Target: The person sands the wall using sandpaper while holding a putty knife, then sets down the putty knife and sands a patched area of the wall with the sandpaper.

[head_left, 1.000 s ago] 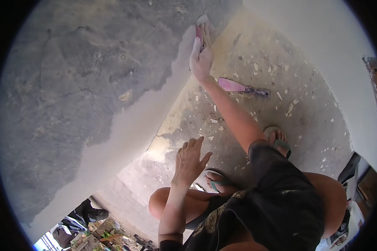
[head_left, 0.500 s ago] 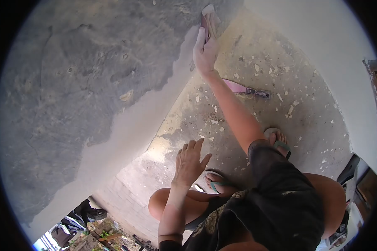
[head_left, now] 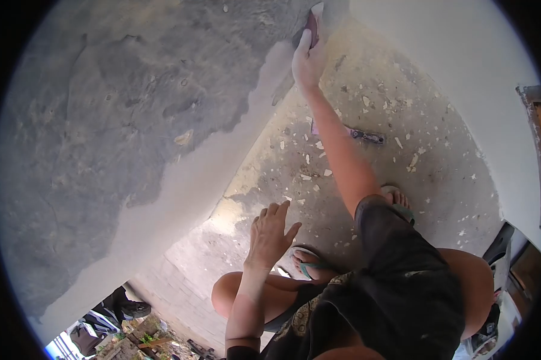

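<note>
My right hand, pale with dust, is wrapped round a folded piece of sandpaper against the lower part of the grey wall, near the corner. A smooth, lighter band runs along the wall's bottom edge. Over my left knee, my left hand hovers with its fingers apart and nothing in it. On the floor lies a scraper with a pinkish blade, partly hidden behind my right forearm.
Pale chips are scattered on the floor. A white wall rises at the right. My sandalled feet are below. Wood pieces and a dark shoe appear at lower left, assorted objects at lower right.
My right hand has moved up and slightly right along the wall with the sandpaper. My right forearm now covers more of the scraper's blade. My left hand has barely moved.
</note>
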`<state>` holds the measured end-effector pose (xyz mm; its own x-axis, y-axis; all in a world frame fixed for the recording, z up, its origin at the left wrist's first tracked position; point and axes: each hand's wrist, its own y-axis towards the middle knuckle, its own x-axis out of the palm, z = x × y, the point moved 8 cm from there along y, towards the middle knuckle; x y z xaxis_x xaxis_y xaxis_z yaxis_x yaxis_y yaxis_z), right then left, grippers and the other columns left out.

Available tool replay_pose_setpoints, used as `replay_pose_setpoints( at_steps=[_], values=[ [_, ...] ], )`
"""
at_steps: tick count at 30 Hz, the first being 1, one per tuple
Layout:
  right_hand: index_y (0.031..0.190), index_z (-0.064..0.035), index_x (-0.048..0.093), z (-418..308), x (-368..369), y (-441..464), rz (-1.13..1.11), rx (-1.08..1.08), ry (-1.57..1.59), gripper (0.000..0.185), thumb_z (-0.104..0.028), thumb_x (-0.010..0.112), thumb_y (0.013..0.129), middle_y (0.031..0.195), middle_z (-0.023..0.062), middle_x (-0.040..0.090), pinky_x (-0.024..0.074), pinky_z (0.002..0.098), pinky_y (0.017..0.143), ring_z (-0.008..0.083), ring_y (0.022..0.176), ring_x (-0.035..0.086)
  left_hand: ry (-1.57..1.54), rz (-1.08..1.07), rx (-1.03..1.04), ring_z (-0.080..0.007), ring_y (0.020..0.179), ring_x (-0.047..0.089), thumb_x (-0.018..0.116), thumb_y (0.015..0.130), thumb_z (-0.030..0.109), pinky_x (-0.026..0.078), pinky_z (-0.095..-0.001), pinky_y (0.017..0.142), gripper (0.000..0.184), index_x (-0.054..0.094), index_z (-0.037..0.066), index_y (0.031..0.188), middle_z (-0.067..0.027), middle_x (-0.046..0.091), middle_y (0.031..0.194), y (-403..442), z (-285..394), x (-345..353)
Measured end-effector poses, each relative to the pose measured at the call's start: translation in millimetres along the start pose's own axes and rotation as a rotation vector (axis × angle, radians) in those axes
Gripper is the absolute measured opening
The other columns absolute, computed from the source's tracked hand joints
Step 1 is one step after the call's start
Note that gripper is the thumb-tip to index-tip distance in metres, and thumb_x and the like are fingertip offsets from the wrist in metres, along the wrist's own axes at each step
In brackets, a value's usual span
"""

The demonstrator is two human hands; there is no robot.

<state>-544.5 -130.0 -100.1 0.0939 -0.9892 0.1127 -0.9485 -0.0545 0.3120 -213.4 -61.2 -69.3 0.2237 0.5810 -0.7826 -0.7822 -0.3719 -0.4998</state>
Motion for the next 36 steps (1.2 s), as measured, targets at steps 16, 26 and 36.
replay_pose_setpoints(
  at_steps=[16, 26, 36],
  values=[
    [0.135, 0.0013, 0.048, 4.6, 3.8, -6.1, -0.188, 0.228, -0.077, 0.041, -0.015, 0.044, 0.098, 0.142, 0.0233, 0.044, 0.0477, 0.0356, 0.082, 0.0311, 0.131, 0.045, -0.005, -0.014, 0.004, -0.0332, 0.100, 0.057, 0.069, 0.082, 0.026, 0.047, -0.0436, 0.085, 0.053, 0.052, 0.001, 0.126, -0.0159, 0.058, 0.107, 3.1, 0.3, 1.3],
    [0.134, 0.0019, 0.050, -43.5, 6.5, -58.0, -0.159, -0.186, -0.043, 0.039, -0.012, 0.043, 0.099, 0.143, 0.0209, 0.043, 0.0387, 0.0327, 0.105, 0.0325, 0.134, 0.041, 0.008, 0.008, 0.037, -0.0333, 0.099, 0.057, 0.069, 0.083, 0.025, 0.046, -0.0438, 0.084, 0.051, 0.053, 0.001, 0.125, -0.0158, 0.058, 0.106, 4.6, 4.1, 4.1],
    [0.137, 0.0037, 0.045, -44.1, 15.4, -66.0, -0.067, -0.030, 0.039, 0.042, -0.012, 0.041, 0.099, 0.145, 0.0220, 0.040, 0.0344, 0.0373, 0.108, 0.0344, 0.137, 0.036, 0.020, -0.010, -0.010, -0.0324, 0.101, 0.059, 0.068, 0.084, 0.028, 0.048, -0.0440, 0.086, 0.051, 0.053, 0.005, 0.128, -0.0141, 0.059, 0.107, 1.8, 2.9, -0.3]
  ],
)
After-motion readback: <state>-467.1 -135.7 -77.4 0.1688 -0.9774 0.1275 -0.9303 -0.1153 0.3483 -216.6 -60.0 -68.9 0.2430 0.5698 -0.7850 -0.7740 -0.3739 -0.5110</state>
